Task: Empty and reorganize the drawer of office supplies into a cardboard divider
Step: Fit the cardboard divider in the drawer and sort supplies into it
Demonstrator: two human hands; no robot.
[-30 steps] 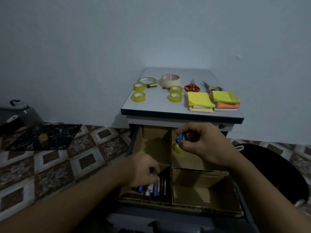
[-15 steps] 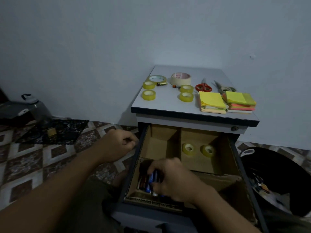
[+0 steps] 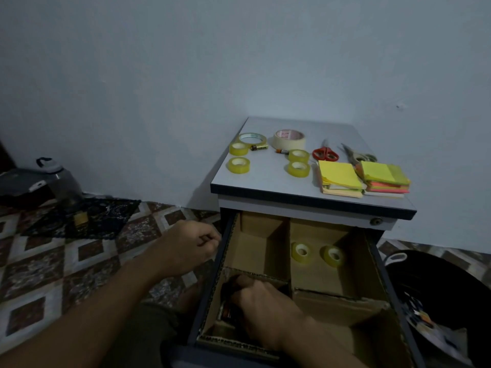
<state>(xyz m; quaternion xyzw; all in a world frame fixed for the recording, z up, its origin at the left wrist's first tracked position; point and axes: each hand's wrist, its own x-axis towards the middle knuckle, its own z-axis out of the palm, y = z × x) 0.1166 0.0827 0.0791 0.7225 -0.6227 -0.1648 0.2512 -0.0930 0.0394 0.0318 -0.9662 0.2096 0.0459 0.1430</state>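
My right hand (image 3: 261,306) is down in the near-left compartment of the cardboard divider (image 3: 326,296), among the batteries (image 3: 225,313); I can't tell whether it grips any. My left hand (image 3: 186,248) is fisted, seemingly empty, just beside the drawer (image 3: 220,261). Two tape rolls (image 3: 301,252) sit in the far-right compartment. I judge most is left: spare tape (image 3: 239,165), scissors (image 3: 324,154) and sticky notes (image 3: 341,179) wait on the counter (image 3: 268,176)

Dim, underexposed, cool blue cast. Brightest zone is the wall (image 3: 265,75) at frame center, just above the cabinet top (image 3: 265,179); falloff to near-black in the lower right and far left. Shadows soft, diffuse. Lower-left drawer (image 3: 221,261) compartment under the right hand (image 3: 261,301) is murky. Wide-angle bowing at edges. Forearms (image 3: 79,328) along the bottom look soft, smeary.
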